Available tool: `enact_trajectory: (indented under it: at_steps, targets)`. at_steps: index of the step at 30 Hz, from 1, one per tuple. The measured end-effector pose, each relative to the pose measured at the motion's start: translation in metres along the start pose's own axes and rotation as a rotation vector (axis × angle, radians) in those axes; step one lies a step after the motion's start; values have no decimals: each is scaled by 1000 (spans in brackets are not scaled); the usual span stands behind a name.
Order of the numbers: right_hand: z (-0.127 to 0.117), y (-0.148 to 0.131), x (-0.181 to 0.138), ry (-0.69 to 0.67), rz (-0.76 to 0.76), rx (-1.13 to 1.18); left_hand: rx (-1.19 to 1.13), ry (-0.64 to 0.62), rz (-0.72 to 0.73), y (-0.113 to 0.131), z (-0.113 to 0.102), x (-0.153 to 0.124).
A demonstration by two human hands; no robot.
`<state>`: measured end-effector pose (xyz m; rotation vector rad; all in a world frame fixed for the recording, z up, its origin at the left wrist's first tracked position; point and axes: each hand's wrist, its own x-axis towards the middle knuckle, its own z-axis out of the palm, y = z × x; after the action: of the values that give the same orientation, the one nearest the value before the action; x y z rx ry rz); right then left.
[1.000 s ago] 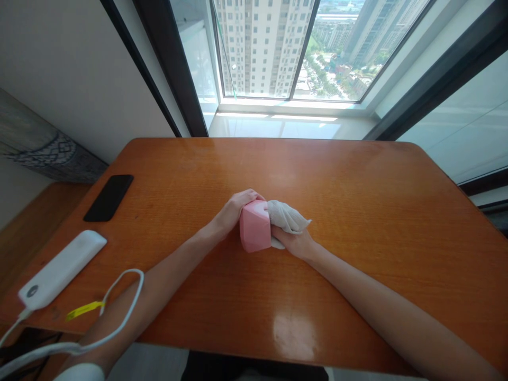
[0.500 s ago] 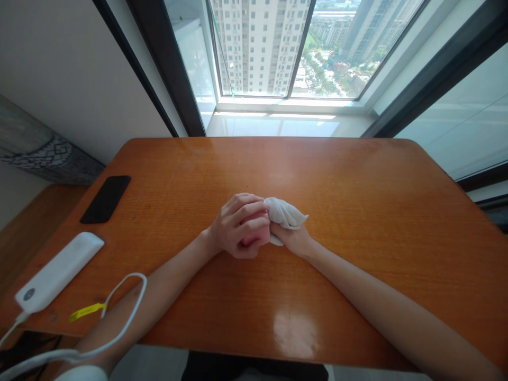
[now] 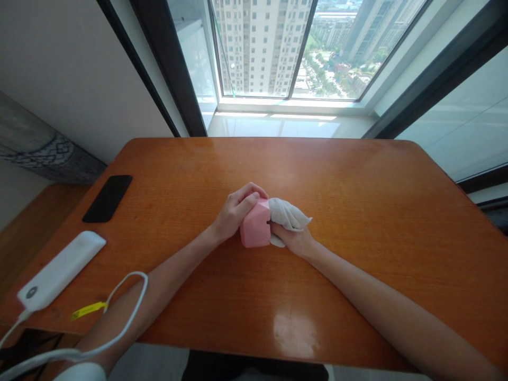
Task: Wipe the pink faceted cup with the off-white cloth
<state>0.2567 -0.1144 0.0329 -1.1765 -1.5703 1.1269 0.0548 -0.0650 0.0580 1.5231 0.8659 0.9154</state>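
Observation:
A pink box-like object (image 3: 255,228) with angled edges is held above the middle of the wooden table. My left hand (image 3: 236,210) grips its far left side, fingers bent over the top edge, leaving the near face uncovered. Against the right side is a crumpled white cloth (image 3: 289,213), draped over my right hand (image 3: 294,239). That hand is closed on the cloth, with its thumb pointing toward the pink object. The cloth hides most of my right fingers, so I cannot tell whether they also grip the pink object.
A black phone (image 3: 107,199) lies at the table's left side. Nearer is a white oblong device (image 3: 62,270) with a cable. A white cord (image 3: 133,317) with a yellow tag (image 3: 88,310) loops over my left forearm. Beyond the wooden table (image 3: 357,180) is a window (image 3: 270,47).
My left hand has shifted from wrapping across the pink object's near face to its far upper edge, exposing that face. My right hand and the cloth have barely moved.

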Motion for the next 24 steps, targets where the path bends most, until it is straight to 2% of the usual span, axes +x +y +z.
enact_trajectory:
  at_steps: [5, 7, 8, 11, 13, 14, 16, 19, 21, 24]
  targets:
    - [0, -4, 2, -45, -44, -20, -48, -43, -161, -6, -6, 10]
    - [-1, -5, 2, -48, -44, -30, -44, -7, -187, -10, -4, 10]
    - [-1, -5, 3, -47, -44, -28, -18, 49, -160, -11, -3, 9]
    - [-1, -6, 3, -50, -54, -4, 73, 292, 94, -14, 2, 1]
    - [-1, -5, 2, -49, -61, 3, 142, 371, 344, -19, 0, -5]
    - [-1, -5, 2, -46, -58, 3, 207, 350, 468, -23, -2, -9]
    - [-1, -6, 2, -36, -47, 7, 393, 207, 677, -33, -8, -13]
    - [-1, -6, 3, -30, -43, 28, 649, -24, 808, -43, -12, -14]
    - [-1, -6, 4, -16, -49, 23, 692, -39, 871, -43, -10, -12]
    - [-1, -5, 5, 12, -60, 13, 614, 21, 932, -34, -4, -9]
